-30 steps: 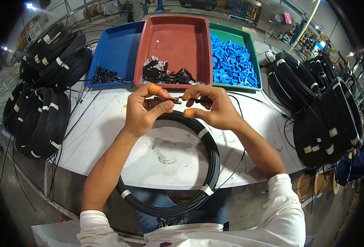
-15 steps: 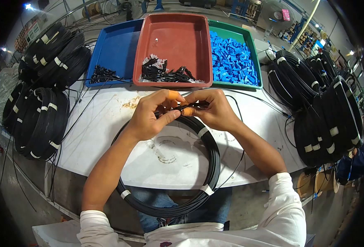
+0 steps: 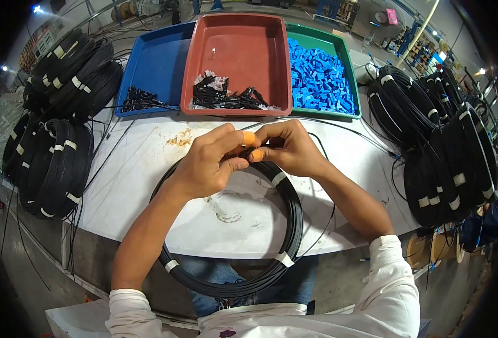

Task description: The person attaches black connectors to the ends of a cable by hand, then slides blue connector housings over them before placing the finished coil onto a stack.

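Observation:
My left hand (image 3: 212, 160) and my right hand (image 3: 290, 150) meet above the far side of a coil of black cable (image 3: 291, 225). Both have their fingers pinched together around a small black piece (image 3: 245, 152), mostly hidden by the fingertips; I cannot tell its exact kind. Orange wrapping covers my left index fingertip (image 3: 249, 138) and my right thumb tip (image 3: 256, 155). White tape bands (image 3: 284, 259) bind the coil, which rests on the white table (image 3: 350, 225) and hangs over its near edge.
Beyond my hands stand a blue tray (image 3: 159, 62) with small black parts, a red tray (image 3: 240, 45) with black pieces and clear scraps, and a green tray (image 3: 354, 90) full of blue pieces. Taped cable coils are piled at left (image 3: 57, 169) and right (image 3: 449, 174).
My left hand has turned slightly and its fingers have closed in nearer my right hand. The black piece, plainer before, is now mostly covered. The coil stays in place.

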Demonstrator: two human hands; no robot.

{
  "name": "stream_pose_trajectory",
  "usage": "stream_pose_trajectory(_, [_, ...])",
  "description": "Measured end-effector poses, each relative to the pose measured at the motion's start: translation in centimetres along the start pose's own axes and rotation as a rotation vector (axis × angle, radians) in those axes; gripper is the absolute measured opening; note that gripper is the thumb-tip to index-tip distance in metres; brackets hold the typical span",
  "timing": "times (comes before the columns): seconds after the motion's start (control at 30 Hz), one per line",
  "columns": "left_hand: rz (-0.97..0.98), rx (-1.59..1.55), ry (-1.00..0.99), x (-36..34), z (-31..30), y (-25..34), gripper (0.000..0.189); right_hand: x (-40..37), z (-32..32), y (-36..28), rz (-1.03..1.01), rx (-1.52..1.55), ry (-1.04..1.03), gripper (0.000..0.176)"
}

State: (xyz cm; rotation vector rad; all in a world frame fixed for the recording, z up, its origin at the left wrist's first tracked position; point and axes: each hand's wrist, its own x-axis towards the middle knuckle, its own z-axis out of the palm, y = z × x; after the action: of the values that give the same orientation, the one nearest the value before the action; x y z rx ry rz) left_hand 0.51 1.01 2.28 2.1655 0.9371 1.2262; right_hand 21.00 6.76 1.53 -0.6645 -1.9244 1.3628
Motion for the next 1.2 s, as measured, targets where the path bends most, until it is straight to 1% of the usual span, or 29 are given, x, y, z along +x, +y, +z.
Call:
stream_pose_trajectory(0.07, [0.019, 0.092, -0.024, -0.2, -0.2, -0.3, 0.031, 0.0, -0.1, 0.1, -0.021, -0.014, -0.039, 0.016])
stream_pose_trajectory(0.1, [0.02, 0.093, -0.024, -0.2, -0.2, -0.2, 0.031, 0.0, 0.0, 0.1, -0.022, -0.014, -0.039, 0.016])
stream_pose_trajectory(0.17, [-0.085, 0.063, 0.011, -0.3, -0.1, 0.3, 0.031, 0.0, 0.3, 0.0, 0.014, 0.015, -0.022, 0.015])
stream_pose_trajectory(0.3, [-0.071, 0.068, 0.014, -0.4, -0.5, -0.6, 0.038, 0.1, -0.2, -0.2, 0.074, -0.01, -0.019, 0.015])
stream_pose_trajectory(0.37, [-0.108, -0.055, 0.148, -0.4, -0.5, -0.9, 0.046, 0.1, -0.9, -0.1, -0.065, -0.118, 0.03, 0.016])
stream_pose_trajectory(0.4, [-0.107, -0.054, 0.15, -0.4, -0.5, -1.3, 0.046, 0.1, -1.3, -0.4, -0.122, -0.215, 0.063, 0.017])
stream_pose_trajectory(0.47, [-0.06, -0.077, 0.282, -0.4, -0.6, -2.0, 0.049, 0.1, -2.6, -1.6, -0.12, -0.393, 0.067, 0.02])
stream_pose_trajectory(0.5, [-0.074, -0.021, 0.283, -0.4, -0.9, -1.8, 0.044, 0.1, -2.8, -2.2, -0.072, -0.382, 0.086, 0.021])
stream_pose_trajectory(0.53, [-0.073, -0.022, 0.288, -0.4, -0.9, -1.9, 0.044, 0.0, -2.9, -2.3, -0.073, -0.385, 0.082, 0.021])
stream_pose_trajectory(0.6, [0.034, 0.098, 0.33, -0.5, -0.8, -2.3, 0.039, -0.3, -3.0, -2.4, -0.061, -0.177, 0.103, 0.017])
stream_pose_trajectory(0.63, [0.034, 0.098, 0.332, -0.5, -0.9, -2.3, 0.039, -0.5, -3.4, -2.1, -0.092, -0.272, 0.057, 0.009])
stream_pose_trajectory(0.73, [0.035, 0.186, 0.298, -0.7, -1.0, -2.0, 0.035, -0.7, -3.2, -1.8, -0.054, -0.293, 0.006, 0.008])
stream_pose_trajectory(0.77, [0.071, 0.243, 0.294, -0.7, -1.0, -1.8, 0.032, -0.8, -2.8, -2.2, -0.007, -0.258, 0.013, 0.009])
stream_pose_trajectory(0.8, [0.107, 0.3, 0.29, -0.6, -1.0, -1.7, 0.029, -0.9, -2.5, -2.0, -0.006, -0.257, 0.013, 0.009])
stream_pose_trajectory(0.87, [0.138, 0.32, 0.289, -0.6, -0.9, -1.3, 0.028, -0.9, -2.2, -1.4, -0.035, -0.142, 0.003, 0.008])
stream_pose_trajectory(0.93, [0.17, 0.338, 0.286, -0.6, -0.8, -1.3, 0.027, -1.0, -2.1, -1.6, -0.004, -0.196, 0.0, 0.008])
stream_pose_trajectory(1.0, [0.243, 0.361, 0.261, -0.6, -0.5, -1.5, 0.029, -1.1, -1.6, -2.0, 0.028, -0.172, 0.088, 0.011])
stream_pose_trajectory(1.1, [0.268, 0.371, 0.246, -0.6, -0.4, -1.4, 0.03, -0.9, -1.7, -2.0, 0.05, -0.135, 0.043, 0.015])
stream_pose_trajectory(1.2, [0.28, 0.397, 0.226, -0.7, -0.4, -1.7, 0.03, -0.9, -1.7, -1.8, 0.047, -0.094, 0.024, 0.012])
